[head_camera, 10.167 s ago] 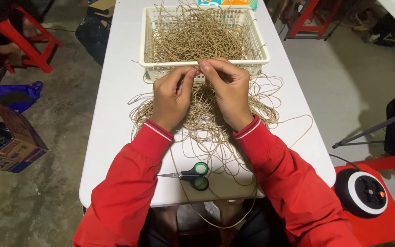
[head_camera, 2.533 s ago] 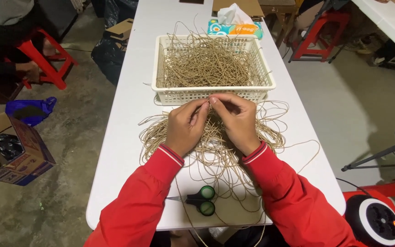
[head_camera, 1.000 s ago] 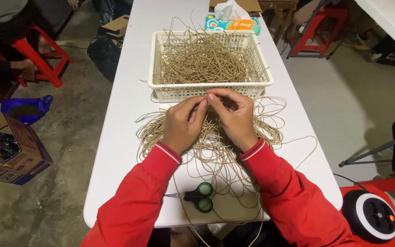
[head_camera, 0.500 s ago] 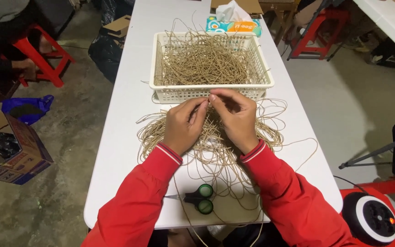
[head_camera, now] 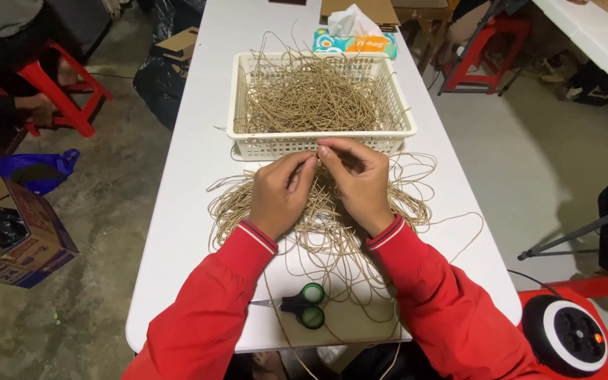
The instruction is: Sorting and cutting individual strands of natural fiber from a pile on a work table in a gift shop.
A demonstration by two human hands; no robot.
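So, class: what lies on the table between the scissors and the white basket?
In the head view, both hands, left hand and right hand, pinching tan cord loosely piled between scissors and basket.

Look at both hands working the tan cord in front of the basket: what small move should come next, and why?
Probably draw the pinched strand free of the loose cord pile. The left hand and right hand meet fingertip to fingertip on it just before the white basket, which already holds cut pieces.
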